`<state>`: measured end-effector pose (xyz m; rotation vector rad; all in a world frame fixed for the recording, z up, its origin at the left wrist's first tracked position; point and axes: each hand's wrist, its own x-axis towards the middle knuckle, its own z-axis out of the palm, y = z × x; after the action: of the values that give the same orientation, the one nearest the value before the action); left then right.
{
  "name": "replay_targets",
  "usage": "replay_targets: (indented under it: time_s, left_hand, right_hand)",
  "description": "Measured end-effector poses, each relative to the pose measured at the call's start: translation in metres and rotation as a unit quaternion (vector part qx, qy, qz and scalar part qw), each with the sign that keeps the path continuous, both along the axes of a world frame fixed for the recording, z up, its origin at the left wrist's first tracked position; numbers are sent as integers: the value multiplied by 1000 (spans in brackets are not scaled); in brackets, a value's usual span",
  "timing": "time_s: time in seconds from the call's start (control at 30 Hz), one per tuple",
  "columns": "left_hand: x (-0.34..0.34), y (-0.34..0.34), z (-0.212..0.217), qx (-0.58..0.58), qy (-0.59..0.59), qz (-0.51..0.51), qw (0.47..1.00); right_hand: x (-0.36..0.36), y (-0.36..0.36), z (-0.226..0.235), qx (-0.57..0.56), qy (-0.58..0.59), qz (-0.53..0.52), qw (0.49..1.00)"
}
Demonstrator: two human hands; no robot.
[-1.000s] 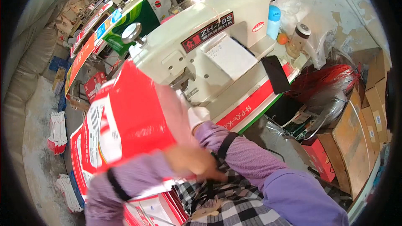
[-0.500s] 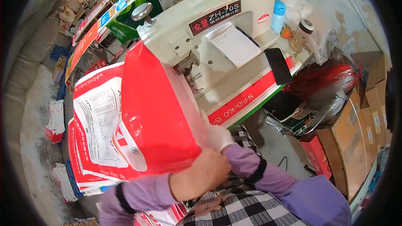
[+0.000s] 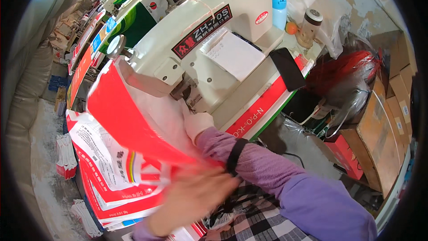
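A large red and white printed sack (image 3: 120,111) stands tilted at the head of a cream sewing machine (image 3: 151,58). Its pale inner side faces the needle area (image 3: 189,98). My right hand (image 3: 198,125), in a white glove, is closed at the sack's edge just below the needle area; its fingertips are partly hidden. Bare and smeared by motion, my left hand (image 3: 196,198) lies over the sack's lower near part, and I cannot tell whether it grips it. More flat sacks (image 3: 107,207) are stacked underneath at the left.
On the machine bed lie a notepad (image 3: 234,56) and a black phone (image 3: 287,69). Behind them stand a blue bottle (image 3: 279,11), an orange fruit (image 3: 291,28) and a lidded jar (image 3: 310,27). Cardboard boxes (image 3: 374,138) fill the right side. Folded bundles (image 3: 66,156) sit at far left.
My right hand has moved forward and left, up to the needle area, along with the sack. The sack's top has swung left and opened. My left hand has come apart from the right one.
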<state>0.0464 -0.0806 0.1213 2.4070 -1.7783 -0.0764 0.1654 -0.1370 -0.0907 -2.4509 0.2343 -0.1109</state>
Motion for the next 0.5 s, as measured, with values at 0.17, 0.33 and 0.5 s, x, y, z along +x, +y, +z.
replay_targets:
  time_s: [0.17,0.33,0.5]
  left_hand:
    - [163,167,62,-144,-210,346,903]
    - [263,328,23,-48,-153,379,912]
    - [256,332,12,-103,-369,475,792]
  right_hand:
    - [-27,-28,-15,-20,-7,152,988]
    - [-65,-55,23,20,-262,138,955]
    - [-118,-77,124,244,-144,281,917]
